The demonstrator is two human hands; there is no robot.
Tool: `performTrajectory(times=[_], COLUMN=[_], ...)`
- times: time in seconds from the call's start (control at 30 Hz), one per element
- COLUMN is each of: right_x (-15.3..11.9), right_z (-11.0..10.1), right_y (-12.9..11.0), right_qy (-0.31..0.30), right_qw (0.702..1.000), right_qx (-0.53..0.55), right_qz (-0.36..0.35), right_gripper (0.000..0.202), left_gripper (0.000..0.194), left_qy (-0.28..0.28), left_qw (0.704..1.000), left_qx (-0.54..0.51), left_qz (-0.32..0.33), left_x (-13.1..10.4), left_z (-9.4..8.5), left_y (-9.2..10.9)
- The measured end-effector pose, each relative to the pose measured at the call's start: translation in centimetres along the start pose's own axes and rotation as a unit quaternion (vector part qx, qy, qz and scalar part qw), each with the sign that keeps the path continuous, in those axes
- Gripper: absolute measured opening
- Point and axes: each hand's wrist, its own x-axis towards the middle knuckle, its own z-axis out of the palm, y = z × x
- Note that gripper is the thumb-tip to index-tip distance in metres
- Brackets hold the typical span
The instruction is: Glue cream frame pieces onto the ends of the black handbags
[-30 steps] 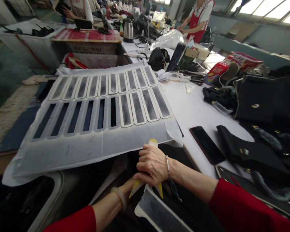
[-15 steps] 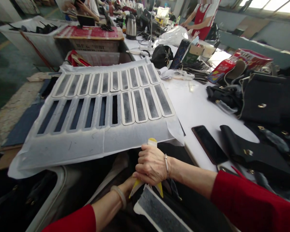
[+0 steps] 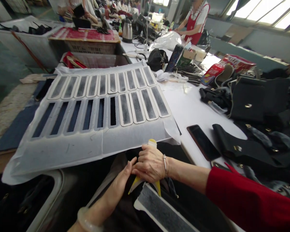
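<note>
My right hand (image 3: 149, 163) is wrapped round a yellow-and-white item (image 3: 152, 142); its rounded top sticks out above the fist and two pointed yellow ends show below. My left hand (image 3: 122, 178) is beside it, fingers stretched out, fingertips by the right knuckles, with nothing seen in it. Just under the fist a grey-black strip with a pale border (image 3: 161, 206) lies slanted over dark material. Beyond my hands is a whitish sheet (image 3: 70, 146) with two rows: bordered grey strips (image 3: 148, 103) and, at the near left, several dark slots (image 3: 73, 116).
A phone (image 3: 204, 142) lies on the white table (image 3: 183, 109) at the right. Black bags (image 3: 247, 96) are piled at the far right. A kettle (image 3: 127, 31), a small black bag (image 3: 157, 59) and a white bin (image 3: 21, 35) stand farther back. Two people are in the background.
My left hand has drawn back a little from under the right hand and its fingers now show. The right hand keeps its hold. The view has shifted slightly.
</note>
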Motion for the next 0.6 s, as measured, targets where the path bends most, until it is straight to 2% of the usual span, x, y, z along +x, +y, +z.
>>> performTrajectory(times=[0.13,0.27,0.4,0.6], right_x=[-0.2,-0.4,-0.6,-0.9], right_z=[0.2,0.3,0.4,0.4], right_y=[-0.1,-0.3,-0.6,-1.0], right_qy=[0.003,0.006,0.010,0.012], right_qw=[1.000,0.999,0.999,0.997], right_qx=[-0.004,-0.009,-0.013,-0.016], right_qz=[0.015,0.033,0.050,0.078], right_gripper=[0.036,0.042,0.044,0.045], left_gripper=[0.067,0.067,0.063,0.062], left_qy=[-0.064,-0.055,-0.044,-0.029], left_qw=[0.989,0.988,0.985,0.984], left_qx=[0.127,0.140,0.169,0.177], left_qz=[0.032,0.018,-0.006,-0.002], left_x=[-1.6,-2.0,-2.1,-2.2], left_z=[1.5,2.3,2.2,2.2], left_y=[1.5,2.0,2.0,1.8])
